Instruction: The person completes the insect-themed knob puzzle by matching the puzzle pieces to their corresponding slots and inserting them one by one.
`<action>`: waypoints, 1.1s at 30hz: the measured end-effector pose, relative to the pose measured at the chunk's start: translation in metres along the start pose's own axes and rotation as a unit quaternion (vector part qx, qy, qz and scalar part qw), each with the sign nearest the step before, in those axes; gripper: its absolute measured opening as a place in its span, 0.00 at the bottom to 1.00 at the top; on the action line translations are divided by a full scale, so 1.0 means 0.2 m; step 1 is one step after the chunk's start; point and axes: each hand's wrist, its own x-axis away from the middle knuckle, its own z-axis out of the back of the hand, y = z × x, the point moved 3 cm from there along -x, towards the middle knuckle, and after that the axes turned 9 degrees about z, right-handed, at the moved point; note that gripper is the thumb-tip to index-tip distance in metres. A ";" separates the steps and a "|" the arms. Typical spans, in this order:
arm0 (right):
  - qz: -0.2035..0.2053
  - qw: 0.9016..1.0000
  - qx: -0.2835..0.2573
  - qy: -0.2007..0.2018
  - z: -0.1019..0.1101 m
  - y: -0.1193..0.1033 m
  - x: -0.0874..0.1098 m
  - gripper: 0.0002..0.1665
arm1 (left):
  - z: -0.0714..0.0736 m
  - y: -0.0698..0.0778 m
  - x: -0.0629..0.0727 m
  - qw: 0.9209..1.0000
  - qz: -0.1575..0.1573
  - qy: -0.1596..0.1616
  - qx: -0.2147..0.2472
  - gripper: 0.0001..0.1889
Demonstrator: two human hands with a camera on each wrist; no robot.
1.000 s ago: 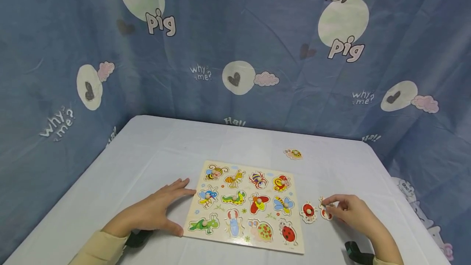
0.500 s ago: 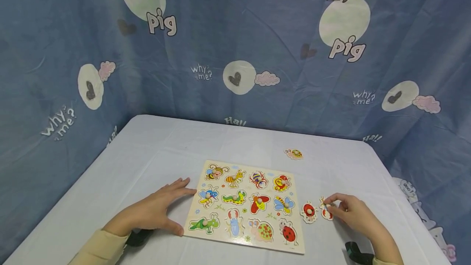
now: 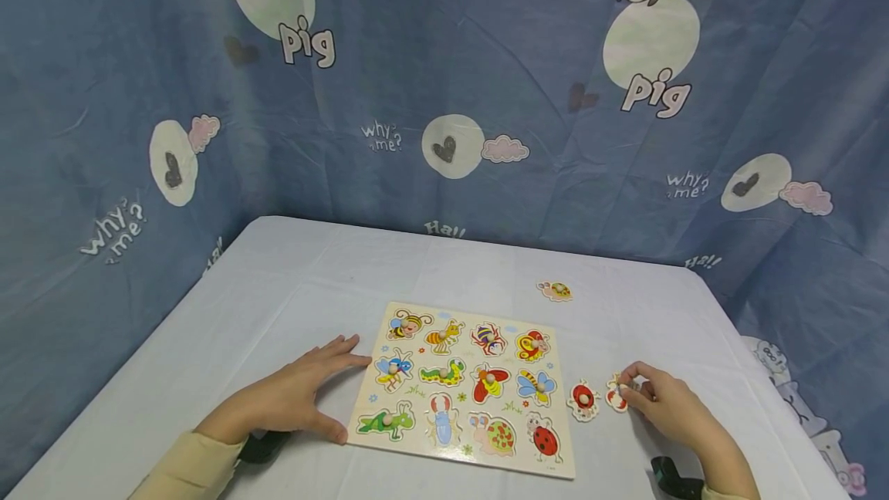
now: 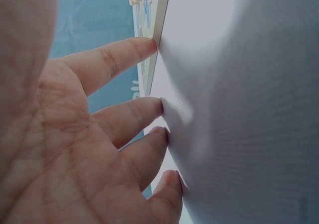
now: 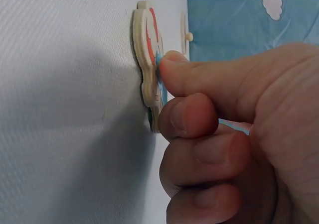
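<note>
My left hand (image 3: 295, 392) is spread at the left edge of a wooden insect peg puzzle board (image 3: 458, 457), fingers fairly straight. In the left wrist view one fingertip meets the board's side, while the other fingertips rest on the cloth. My right hand (image 3: 674, 407) pinches a puzzle piece (image 3: 616, 397) with red and blue print between thumb and forefinger; its knob is hidden by them. In the right wrist view this piece (image 5: 141, 40) stays close to the white cloth, other fingers curled beneath the forefinger. Just left of it lies a ladybug piece (image 3: 584, 400), knob up.
A snail piece (image 3: 556, 291) lies beyond the board's upper right corner. Most board places hold knobbed pieces; the stag beetle, snail and ladybug places in the near row show no knobs. White cloth (image 3: 312, 268) covers the table, and a blue printed curtain (image 3: 389, 191) hangs behind.
The right hand has shifted slightly right, and the pinched piece has turned a little and drawn with it. The left hand and board hold their places.
</note>
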 end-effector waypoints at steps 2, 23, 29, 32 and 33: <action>-0.005 1.000 0.003 0.003 0.00 0.01 0.00 0.08 | 0.00 0.00 0.00 1.000 -0.001 0.000 -0.001 0.56; -0.066 0.998 0.001 0.000 0.02 0.03 0.00 0.12 | -0.01 0.00 0.00 1.000 0.004 -0.001 -0.008 0.56; -0.035 0.999 -0.018 -0.010 0.03 0.05 0.01 0.10 | 0.00 0.00 0.00 1.000 0.000 0.002 -0.008 0.56; -0.024 0.999 -0.019 -0.011 0.03 0.05 0.01 0.10 | 0.00 0.01 0.00 1.000 -0.002 0.001 -0.006 0.56; -0.022 0.999 -0.020 -0.012 0.03 0.06 0.01 0.10 | 0.00 0.01 0.00 1.000 -0.002 0.000 -0.006 0.56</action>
